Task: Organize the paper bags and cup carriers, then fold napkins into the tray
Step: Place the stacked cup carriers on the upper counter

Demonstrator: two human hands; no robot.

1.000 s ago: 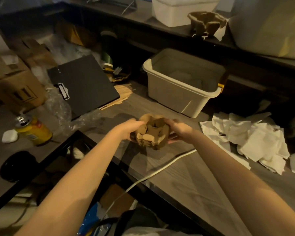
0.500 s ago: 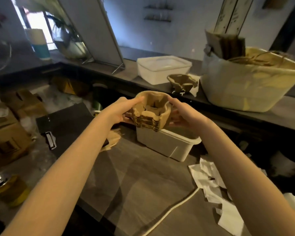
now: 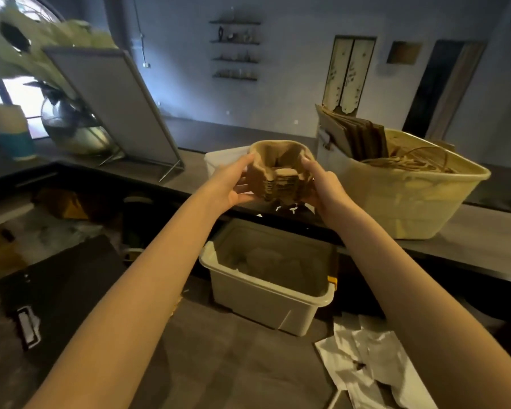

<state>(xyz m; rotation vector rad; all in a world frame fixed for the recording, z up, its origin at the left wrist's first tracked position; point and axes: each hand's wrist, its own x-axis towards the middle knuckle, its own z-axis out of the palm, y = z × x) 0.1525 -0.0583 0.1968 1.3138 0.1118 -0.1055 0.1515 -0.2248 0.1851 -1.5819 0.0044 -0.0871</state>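
Two hands hold one stack of brown moulded-paper cup carriers (image 3: 279, 172) up in the air, above the raised dark shelf (image 3: 469, 228). The left hand (image 3: 233, 184) curls round the stack's left side, and the right hand (image 3: 319, 184) curls round its right side — the stack is squeezed between them.

This looks like the tidy-up step for the cup carriers. The folding step has not begun: the white paper napkins (image 3: 375, 364) lie loose on the grey wooden counter (image 3: 233, 364), just beside the grey plastic tray (image 3: 266, 293).

Next, the stack needs a spot on the shelf. Something dark sits right under it, but I cannot tell what. The big cream plastic tub (image 3: 410, 196) of brown paper bags (image 3: 354, 134) stands just to the right — so the stack should go down straight and level, with both hands letting go only once it rests flat.
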